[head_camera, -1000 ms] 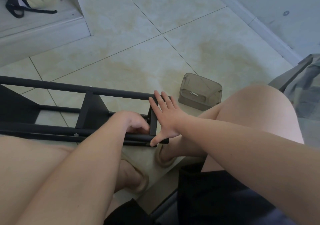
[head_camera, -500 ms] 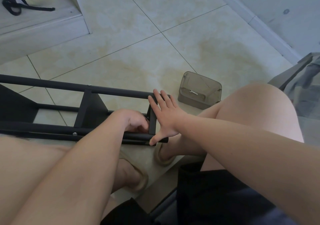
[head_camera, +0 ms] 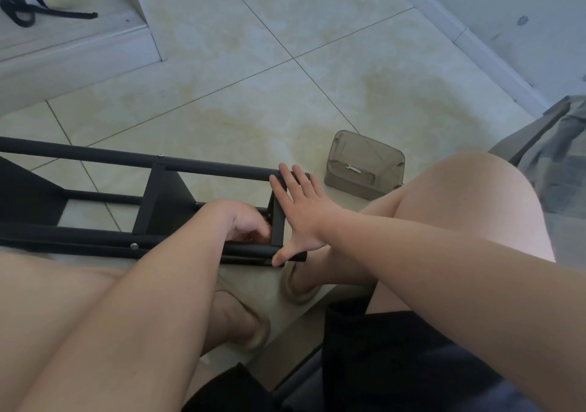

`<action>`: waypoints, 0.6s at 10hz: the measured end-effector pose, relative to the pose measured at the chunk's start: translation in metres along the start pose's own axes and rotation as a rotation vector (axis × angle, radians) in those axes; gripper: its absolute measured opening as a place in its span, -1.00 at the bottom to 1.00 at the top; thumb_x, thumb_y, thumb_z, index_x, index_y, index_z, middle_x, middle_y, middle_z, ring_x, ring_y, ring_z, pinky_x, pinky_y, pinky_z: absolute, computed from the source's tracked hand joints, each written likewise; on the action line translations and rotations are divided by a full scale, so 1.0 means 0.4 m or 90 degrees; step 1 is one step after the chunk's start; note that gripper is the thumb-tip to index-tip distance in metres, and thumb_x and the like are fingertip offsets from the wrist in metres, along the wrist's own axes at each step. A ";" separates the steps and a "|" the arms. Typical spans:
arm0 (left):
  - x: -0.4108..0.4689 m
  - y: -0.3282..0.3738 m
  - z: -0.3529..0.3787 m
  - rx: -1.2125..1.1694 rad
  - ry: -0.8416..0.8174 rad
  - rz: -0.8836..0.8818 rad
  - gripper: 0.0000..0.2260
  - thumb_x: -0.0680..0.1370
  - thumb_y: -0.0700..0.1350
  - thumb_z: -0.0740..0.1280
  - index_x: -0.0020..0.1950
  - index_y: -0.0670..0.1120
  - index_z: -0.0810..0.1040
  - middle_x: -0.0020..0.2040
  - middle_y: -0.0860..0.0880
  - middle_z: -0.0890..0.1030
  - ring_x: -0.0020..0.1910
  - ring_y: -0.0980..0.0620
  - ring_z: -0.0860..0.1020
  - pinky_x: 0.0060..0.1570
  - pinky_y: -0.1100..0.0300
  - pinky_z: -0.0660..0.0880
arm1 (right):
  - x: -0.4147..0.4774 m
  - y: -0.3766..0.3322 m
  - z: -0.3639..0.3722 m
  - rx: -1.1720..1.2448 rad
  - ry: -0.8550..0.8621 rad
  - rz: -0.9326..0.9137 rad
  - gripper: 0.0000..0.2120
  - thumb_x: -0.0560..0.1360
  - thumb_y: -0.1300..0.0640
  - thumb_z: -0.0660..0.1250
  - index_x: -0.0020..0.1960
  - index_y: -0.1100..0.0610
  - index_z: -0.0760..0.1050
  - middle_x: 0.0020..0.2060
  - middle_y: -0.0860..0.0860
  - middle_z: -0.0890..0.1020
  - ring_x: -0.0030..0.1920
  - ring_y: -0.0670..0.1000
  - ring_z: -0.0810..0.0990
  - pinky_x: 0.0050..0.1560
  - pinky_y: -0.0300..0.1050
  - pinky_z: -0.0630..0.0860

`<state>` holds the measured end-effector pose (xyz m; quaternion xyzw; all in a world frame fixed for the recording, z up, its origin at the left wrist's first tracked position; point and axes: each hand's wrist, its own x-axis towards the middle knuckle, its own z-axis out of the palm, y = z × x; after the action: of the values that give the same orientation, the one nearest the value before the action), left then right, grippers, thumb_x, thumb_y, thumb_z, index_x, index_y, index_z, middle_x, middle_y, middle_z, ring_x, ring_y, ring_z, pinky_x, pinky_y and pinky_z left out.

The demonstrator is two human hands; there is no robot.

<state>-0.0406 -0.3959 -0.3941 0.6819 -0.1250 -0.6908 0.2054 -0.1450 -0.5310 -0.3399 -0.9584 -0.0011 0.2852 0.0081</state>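
As right fingers (head_camera: 287,186) splay on its end, black frame (head_camera: 95,154), left fingers (head_camera: 253,228) inside

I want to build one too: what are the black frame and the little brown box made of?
The black frame looks like matte-painted metal tubing: thin round bars, a silver screw head. The brown box seems tinted plastic, probably translucent: rounded moulded corners, smooth walls.

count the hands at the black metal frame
2: the right hand lies flat across the end of the frame; the left hand is curled inside it.
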 end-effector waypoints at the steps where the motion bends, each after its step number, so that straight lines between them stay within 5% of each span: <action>1: 0.003 0.002 0.000 0.012 0.022 0.021 -0.73 0.48 -0.28 0.34 0.15 -0.19 0.67 0.09 -0.27 0.66 0.24 -0.32 0.57 0.36 -0.24 0.42 | 0.000 0.001 0.000 0.003 0.000 0.000 0.49 0.15 -0.65 0.33 0.60 0.17 -0.43 0.55 0.22 -0.43 0.55 0.28 -0.44 0.56 0.26 -0.30; 6: 0.007 -0.003 0.004 -0.008 0.040 0.056 -0.71 0.47 -0.30 0.35 0.18 -0.20 0.64 0.11 -0.24 0.66 0.17 -0.25 0.61 0.32 -0.14 0.47 | -0.001 0.001 -0.001 0.004 0.000 0.000 0.49 0.15 -0.65 0.32 0.61 0.17 -0.42 0.55 0.21 -0.43 0.55 0.28 -0.44 0.56 0.25 -0.31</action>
<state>-0.0423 -0.3962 -0.3969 0.6958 -0.1444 -0.6600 0.2437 -0.1452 -0.5312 -0.3395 -0.9585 -0.0005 0.2849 0.0110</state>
